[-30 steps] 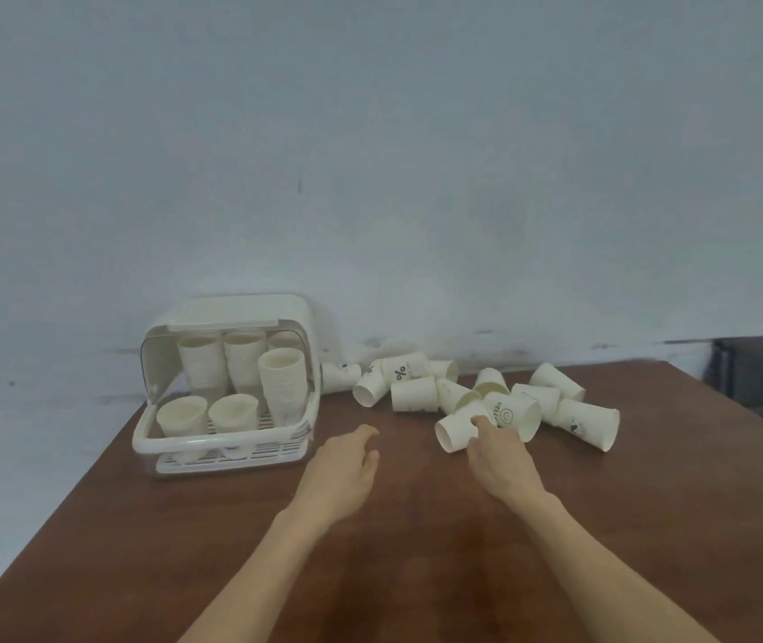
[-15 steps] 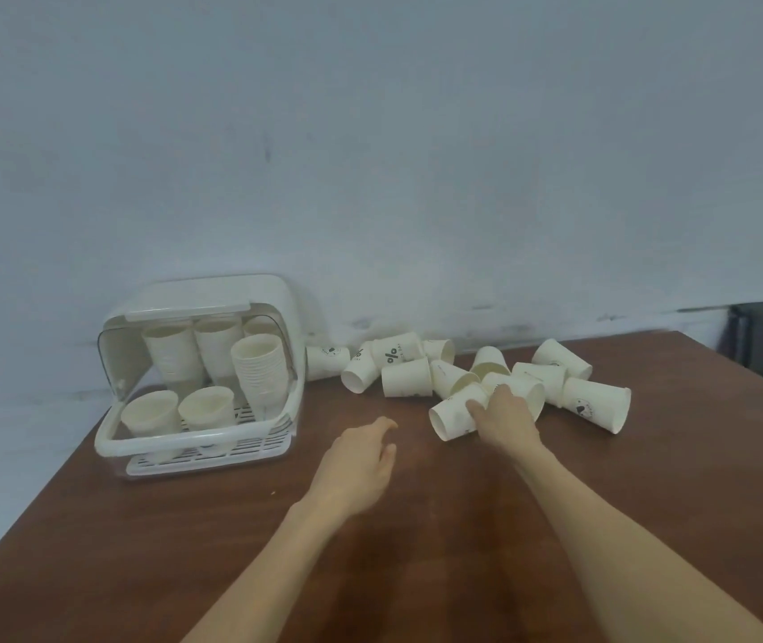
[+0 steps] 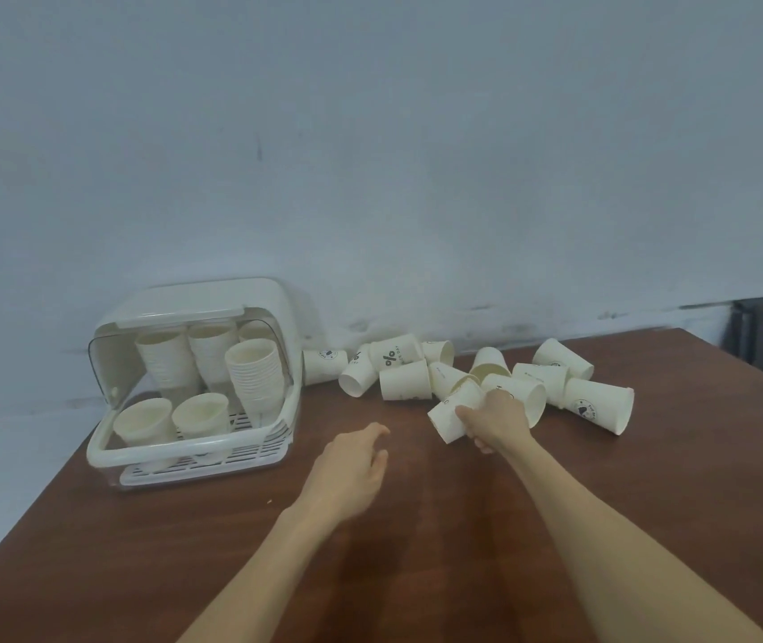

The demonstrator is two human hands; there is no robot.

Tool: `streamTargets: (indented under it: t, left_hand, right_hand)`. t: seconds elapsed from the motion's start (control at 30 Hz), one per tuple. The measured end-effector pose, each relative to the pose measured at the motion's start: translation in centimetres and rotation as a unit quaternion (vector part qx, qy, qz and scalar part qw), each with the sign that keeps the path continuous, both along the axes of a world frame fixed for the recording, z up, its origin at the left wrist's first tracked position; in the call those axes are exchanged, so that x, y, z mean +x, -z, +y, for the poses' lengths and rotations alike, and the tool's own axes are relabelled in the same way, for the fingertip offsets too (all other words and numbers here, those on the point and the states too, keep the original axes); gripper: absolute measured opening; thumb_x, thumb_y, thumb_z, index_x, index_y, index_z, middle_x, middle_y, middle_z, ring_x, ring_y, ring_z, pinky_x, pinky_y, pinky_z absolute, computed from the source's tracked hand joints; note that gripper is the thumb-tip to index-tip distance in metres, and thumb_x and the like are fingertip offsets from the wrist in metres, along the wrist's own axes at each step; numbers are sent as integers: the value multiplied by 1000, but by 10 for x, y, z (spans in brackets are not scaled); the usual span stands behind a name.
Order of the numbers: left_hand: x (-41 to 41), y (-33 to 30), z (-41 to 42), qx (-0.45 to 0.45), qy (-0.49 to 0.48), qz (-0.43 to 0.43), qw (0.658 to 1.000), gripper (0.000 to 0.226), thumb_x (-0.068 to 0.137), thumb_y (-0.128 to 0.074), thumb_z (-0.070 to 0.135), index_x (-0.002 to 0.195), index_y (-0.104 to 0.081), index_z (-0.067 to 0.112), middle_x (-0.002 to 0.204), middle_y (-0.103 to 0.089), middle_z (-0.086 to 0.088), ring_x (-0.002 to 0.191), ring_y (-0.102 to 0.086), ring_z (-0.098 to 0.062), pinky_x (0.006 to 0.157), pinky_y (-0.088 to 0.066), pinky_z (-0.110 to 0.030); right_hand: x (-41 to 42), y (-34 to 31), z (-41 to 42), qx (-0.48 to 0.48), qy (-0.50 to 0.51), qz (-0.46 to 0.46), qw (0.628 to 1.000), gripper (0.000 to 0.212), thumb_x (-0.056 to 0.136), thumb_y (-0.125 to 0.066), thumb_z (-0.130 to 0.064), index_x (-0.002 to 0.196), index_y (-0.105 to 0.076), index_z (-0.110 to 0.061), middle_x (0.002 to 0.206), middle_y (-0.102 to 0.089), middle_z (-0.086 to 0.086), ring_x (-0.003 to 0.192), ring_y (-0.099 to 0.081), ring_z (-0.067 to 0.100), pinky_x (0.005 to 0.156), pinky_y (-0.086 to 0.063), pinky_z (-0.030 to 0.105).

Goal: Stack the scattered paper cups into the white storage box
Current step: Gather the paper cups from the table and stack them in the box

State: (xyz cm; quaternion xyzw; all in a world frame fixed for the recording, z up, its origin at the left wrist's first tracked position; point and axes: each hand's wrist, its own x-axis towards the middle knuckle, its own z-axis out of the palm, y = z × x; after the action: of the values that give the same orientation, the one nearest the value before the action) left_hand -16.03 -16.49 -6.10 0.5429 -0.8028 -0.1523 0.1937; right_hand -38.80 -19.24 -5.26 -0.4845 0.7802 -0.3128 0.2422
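Right hand [image 3: 493, 420] grips a cup [image 3: 456, 410] near the desk's [image 3: 649, 503] far edge, likely bound for the box [image 3: 194, 450]; left hand [image 3: 352, 471] waits, relaxed, empty.

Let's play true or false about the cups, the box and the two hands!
1. The right hand grips a paper cup lying on its side. True.
2. The left hand holds a cup. False: it is open and holds nothing.
3. The white storage box has no cups in it. False: it holds stacks and single cups.
4. The box stands left of the scattered cups. True.
5. The table is brown. True.
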Motion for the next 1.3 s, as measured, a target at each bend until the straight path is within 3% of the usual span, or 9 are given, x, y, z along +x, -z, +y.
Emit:
streamTargets:
  t: [0.17, 0.33, 0.47, 0.63, 0.77, 0.87, 1.0, 1.3]
  left_hand:
    - [-7, 0, -2, 5, 2, -18, 1000, 34, 97, -41, 31, 131, -47, 32, 113, -64, -1, 108, -57, -26, 92, -47, -41]
    - [-21, -7, -16, 3, 7, -59, 998, 36, 97, -41, 29, 132, -47, 28, 114, -64, -4, 108, -57, -29, 91, -47, -42]
    - [-36, -15, -34, -8, 14, -93, 996, 37, 97, -39, 24, 133, -47, 22, 122, -60, -7, 111, -55, -32, 89, -47, -43]
    - [-59, -25, -61, -55, 28, -141, 988, 31, 93, -38, 14, 122, -49, 14, 116, -57, -9, 102, -56, -31, 79, -47, -40]
    - [-80, -31, -76, -117, 20, -252, 961, 30, 92, -45, 7, 122, -46, 10, 116, -53, -12, 108, -52, -30, 72, -34, -35]
    - [-94, -25, -91, -164, 11, -319, 933, 38, 93, -48, 7, 131, -43, 7, 125, -51, -14, 116, -48, -31, 78, -37, -35]
    - [-105, -15, -109, -194, 24, -343, 919, 45, 96, -38, 7, 141, -35, 10, 127, -50, -16, 117, -47, -33, 84, -40, -38]
    - [-110, -8, -124, -198, 43, -389, 898, 31, 98, -37, 8, 125, -51, 9, 124, -54, -12, 115, -51, -30, 83, -39, -36]
  right_hand:
    - [-1, -16, 11, -26, -25, 137, 990, 16, 90, -47, -21, 84, -56, -9, 83, -58, 9, 74, -53, 25, 59, -37, 29]
    - [-4, -21, 19, -4, -61, 234, 970, 9, 91, -49, -15, 85, -55, -13, 85, -57, 6, 73, -51, 23, 53, -34, 28]
    - [-7, -21, 22, 16, -84, 267, 960, 14, 93, -47, -14, 95, -60, -9, 94, -59, 8, 75, -49, 25, 62, -37, 29]
    - [-11, -19, 21, 31, -99, 272, 957, 19, 93, -49, -17, 74, -47, -15, 86, -55, 7, 72, -50, 25, 60, -37, 28]
    - [-10, -16, 18, 24, -106, 290, 951, 13, 94, -50, -21, 83, -52, -14, 88, -56, 7, 74, -49, 23, 63, -39, 30]
    - [-10, -16, 17, 22, -109, 304, 946, 14, 95, -50, -21, 97, -60, -11, 96, -59, 9, 77, -49, 22, 64, -40, 30]
    - [-13, -14, 15, 17, -113, 318, 941, 16, 95, -50, -22, 102, -61, -12, 101, -60, 8, 91, -59, 25, 65, -40, 30]
    - [-14, -13, 15, 13, -122, 319, 940, 17, 96, -49, -22, 103, -61, -12, 102, -61, 9, 92, -61, 27, 66, -41, 31]
